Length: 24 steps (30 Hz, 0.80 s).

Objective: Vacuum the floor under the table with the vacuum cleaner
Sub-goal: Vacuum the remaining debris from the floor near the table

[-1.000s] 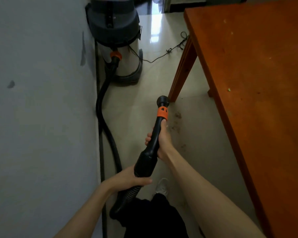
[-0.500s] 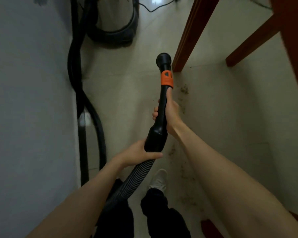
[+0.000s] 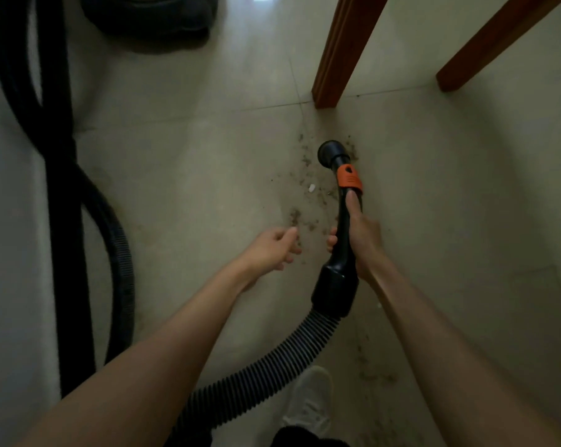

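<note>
Ribbed black hose (image 3: 266, 366) trails back near the shoe. The left hand (image 3: 272, 248) has let go, fingers loose (empty); the right hand (image 3: 358, 240) alone grips the wand, nozzle (image 3: 329, 153) now down on the debris (image 3: 297, 216) beside the desk leg (image 3: 340, 50): suction pass beginning.

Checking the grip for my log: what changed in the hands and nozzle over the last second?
The left hand let go of the hose cuff and hangs free. The nozzle dropped to the dirt by the table leg. The right hand still grips the wand.
</note>
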Tool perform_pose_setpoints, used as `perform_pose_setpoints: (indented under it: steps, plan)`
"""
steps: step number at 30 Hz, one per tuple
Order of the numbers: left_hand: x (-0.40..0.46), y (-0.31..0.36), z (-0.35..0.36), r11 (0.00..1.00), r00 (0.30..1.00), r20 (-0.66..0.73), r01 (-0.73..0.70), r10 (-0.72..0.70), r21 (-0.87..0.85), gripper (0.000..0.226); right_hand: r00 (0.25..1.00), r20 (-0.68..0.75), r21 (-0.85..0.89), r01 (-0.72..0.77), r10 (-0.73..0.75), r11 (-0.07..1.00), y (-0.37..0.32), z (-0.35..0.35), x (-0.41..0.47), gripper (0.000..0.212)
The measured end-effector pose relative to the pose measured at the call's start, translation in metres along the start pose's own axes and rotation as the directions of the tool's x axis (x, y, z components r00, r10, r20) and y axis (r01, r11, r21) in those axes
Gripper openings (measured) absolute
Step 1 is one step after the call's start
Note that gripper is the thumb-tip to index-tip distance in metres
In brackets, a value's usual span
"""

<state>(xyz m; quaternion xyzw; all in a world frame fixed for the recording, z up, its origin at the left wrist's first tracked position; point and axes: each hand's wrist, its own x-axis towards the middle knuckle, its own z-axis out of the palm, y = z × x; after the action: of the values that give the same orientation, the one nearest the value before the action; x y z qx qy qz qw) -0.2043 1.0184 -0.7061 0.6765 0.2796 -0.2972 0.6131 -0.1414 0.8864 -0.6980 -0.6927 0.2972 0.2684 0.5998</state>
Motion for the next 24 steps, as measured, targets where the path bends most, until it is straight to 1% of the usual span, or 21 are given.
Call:
perform_pose_setpoints:
  steps: [2, 3, 5, 7, 8, 10, 12, 15, 18, 19, 20, 22, 24]
  plan:
    - [0.043, 0.008, 0.01, 0.994, 0.995, -0.089, -0.044, 0.035, -0.102, 0.037, 0.999, 0.032, -0.007, 0.023, -0.023, 1.0, -0.001, 0.007, 0.027, 0.043]
    - [0.063, 0.013, 0.013, 0.985, 0.993, -0.112, -0.06, 0.043, -0.159, 0.037, 0.998, 0.051, -0.012, 0.031, -0.03, 0.999, 0.0, 0.012, 0.04, 0.042]
    - [0.098, 0.023, 0.016, 0.972, 0.993, -0.1, -0.079, 0.058, -0.222, 0.035, 0.995, 0.086, -0.058, 0.056, -0.05, 0.997, 0.002, 0.024, 0.067, 0.045]
    - [0.126, 0.029, 0.015, 0.975, 0.993, -0.07, -0.108, 0.096, -0.196, 0.037, 0.99, 0.125, -0.075, 0.081, -0.071, 0.994, 0.003, 0.034, 0.089, 0.046]
    - [0.139, 0.033, 0.013, 0.969, 0.991, -0.049, -0.13, 0.122, -0.211, 0.038, 0.985, 0.154, -0.035, 0.082, -0.075, 0.996, 0.001, 0.037, 0.097, 0.044]
    - [0.16, 0.038, 0.01, 0.941, 0.988, -0.009, -0.151, 0.156, -0.303, 0.04, 0.97, 0.227, 0.055, 0.07, -0.081, 0.996, -0.004, 0.039, 0.105, 0.037]
    - [0.175, 0.041, 0.007, 0.917, 0.987, 0.021, -0.14, 0.159, -0.374, 0.042, 0.96, 0.263, 0.077, 0.074, -0.092, 0.994, -0.004, 0.039, 0.108, 0.034]
    - [0.184, 0.042, 0.01, 0.896, 0.99, 0.067, -0.083, 0.124, -0.436, 0.043, 0.965, 0.244, 0.009, 0.093, -0.093, 0.996, 0.004, 0.042, 0.108, 0.036]
    - [0.187, 0.045, 0.019, 0.896, 0.994, 0.075, -0.038, 0.079, -0.443, 0.05, 0.97, 0.199, -0.075, 0.159, -0.141, 0.984, 0.004, 0.035, 0.105, 0.037]
    - [0.186, 0.047, 0.021, 0.897, 0.993, 0.093, -0.023, 0.071, -0.441, 0.051, 0.966, 0.209, -0.072, 0.169, -0.151, 0.983, 0.004, 0.031, 0.104, 0.037]
    - [0.185, 0.051, 0.022, 0.897, 0.992, 0.106, -0.01, 0.063, -0.442, 0.052, 0.958, 0.248, -0.041, 0.16, -0.145, 0.986, 0.003, 0.026, 0.103, 0.038]
    - [0.186, 0.055, 0.021, 0.896, 0.992, 0.112, 0.001, 0.055, -0.444, 0.054, 0.929, 0.358, 0.036, 0.09, -0.097, 0.995, 0.002, 0.019, 0.098, 0.038]
    - [0.19, 0.054, 0.018, 0.896, 0.994, 0.099, -0.002, 0.051, -0.444, 0.057, 0.898, 0.439, 0.054, 0.02, -0.041, 0.998, 0.007, 0.018, 0.092, 0.041]
